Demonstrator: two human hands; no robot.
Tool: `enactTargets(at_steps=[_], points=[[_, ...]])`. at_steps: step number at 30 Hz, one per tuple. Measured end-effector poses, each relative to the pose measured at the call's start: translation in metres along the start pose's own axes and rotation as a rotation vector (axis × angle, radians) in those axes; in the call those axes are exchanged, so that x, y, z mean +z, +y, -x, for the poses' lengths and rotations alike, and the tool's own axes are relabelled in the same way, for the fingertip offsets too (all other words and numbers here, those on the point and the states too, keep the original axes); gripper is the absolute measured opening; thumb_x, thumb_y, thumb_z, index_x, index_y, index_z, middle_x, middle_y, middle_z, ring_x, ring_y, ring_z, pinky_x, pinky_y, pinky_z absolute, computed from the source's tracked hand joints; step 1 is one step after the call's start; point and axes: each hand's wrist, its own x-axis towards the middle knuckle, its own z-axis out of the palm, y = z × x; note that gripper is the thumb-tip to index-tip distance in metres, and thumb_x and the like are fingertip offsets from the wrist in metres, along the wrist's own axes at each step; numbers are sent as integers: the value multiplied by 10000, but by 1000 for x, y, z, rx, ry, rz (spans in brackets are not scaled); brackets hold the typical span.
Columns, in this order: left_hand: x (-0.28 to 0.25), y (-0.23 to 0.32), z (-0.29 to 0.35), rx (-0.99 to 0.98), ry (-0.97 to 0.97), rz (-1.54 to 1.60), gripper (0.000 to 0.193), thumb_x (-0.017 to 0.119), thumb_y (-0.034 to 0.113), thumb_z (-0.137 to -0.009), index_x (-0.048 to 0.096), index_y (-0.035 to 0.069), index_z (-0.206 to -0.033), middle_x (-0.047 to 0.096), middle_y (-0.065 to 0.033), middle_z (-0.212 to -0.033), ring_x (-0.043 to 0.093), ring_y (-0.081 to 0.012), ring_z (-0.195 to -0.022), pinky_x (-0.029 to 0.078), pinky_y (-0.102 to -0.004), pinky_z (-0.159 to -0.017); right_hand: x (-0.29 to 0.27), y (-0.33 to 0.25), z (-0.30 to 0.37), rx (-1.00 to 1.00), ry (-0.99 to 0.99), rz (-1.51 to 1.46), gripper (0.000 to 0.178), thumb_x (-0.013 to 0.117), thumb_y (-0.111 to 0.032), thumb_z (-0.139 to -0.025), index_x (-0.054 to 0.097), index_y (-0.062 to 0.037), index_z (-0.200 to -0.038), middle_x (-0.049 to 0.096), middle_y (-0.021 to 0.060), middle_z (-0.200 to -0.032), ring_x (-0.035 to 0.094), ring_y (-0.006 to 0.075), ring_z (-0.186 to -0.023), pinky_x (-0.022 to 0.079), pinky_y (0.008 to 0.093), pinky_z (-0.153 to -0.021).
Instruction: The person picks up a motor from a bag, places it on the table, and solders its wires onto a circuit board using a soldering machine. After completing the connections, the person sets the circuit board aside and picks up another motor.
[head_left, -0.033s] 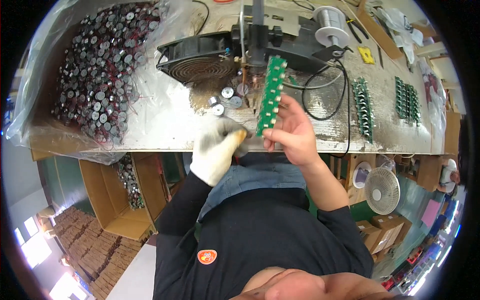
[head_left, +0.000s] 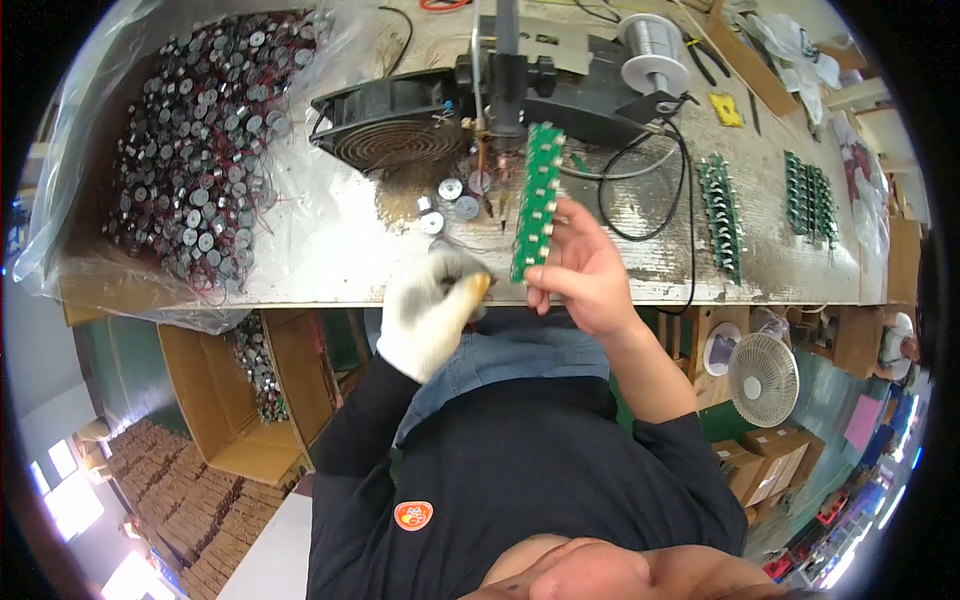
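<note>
My bare right hand [head_left: 580, 262] holds a long green circuit board [head_left: 538, 195] by its lower end, between thumb and fingers. Small pale parts line the board, which stands nearly upright in the view. White with a yellowed fingertip, the glove on my left hand [head_left: 428, 312] is curled closed just left of the board's lower end. What its fingers pinch, if anything, is too blurred to name. Several small round metal motors [head_left: 466, 207] lie on the bench beyond my left hand, below a soldering stand [head_left: 508, 75].
A plastic-lined box [head_left: 50, 235] full of wired motors is at left. A black fan [head_left: 395, 130] and a solder wire spool [head_left: 655, 55] stand at the back. Finished-looking rows of green boards [head_left: 720, 220] lie at right, past a black cable [head_left: 690, 215].
The circuit board has shifted slightly left and down in my right hand. My gloved left hand has turned a little, its fingers still curled. The whole view has shifted slightly.
</note>
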Motion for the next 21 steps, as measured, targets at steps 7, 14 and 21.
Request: enactTargets(at_steps=[7, 14, 21], points=[[34, -10, 29, 774, 259, -910, 452, 791, 119, -590, 626, 78, -1009, 577, -29, -754, 549, -237, -679, 462, -362, -702, -3, -10, 66, 104, 13, -2, 675, 600, 157, -728, 303, -32, -1304, 566, 160, -987, 646, 210, -589, 516, 267, -425], [82, 6, 1, 1058, 322, -681, 328, 699, 174, -658, 659, 106, -976, 615, -61, -925, 575, -303, -826, 473, -394, -738, 4, -36, 112, -197, -20, 275, 471, 653, 101, -763, 436, 10, -1171, 581, 148, -1042, 627, 155, -690, 522, 244, -567], [116, 42, 7, 228, -327, 279, 232, 675, 179, -881, 644, 17, -1045, 643, 11, -882, 554, -50, -783, 457, -215, -676, -40, -78, 72, -563, 311, 160, 88, 526, -80, -938, 556, -23, -998, 599, 51, -904, 587, 113, -724, 500, 280, -642]])
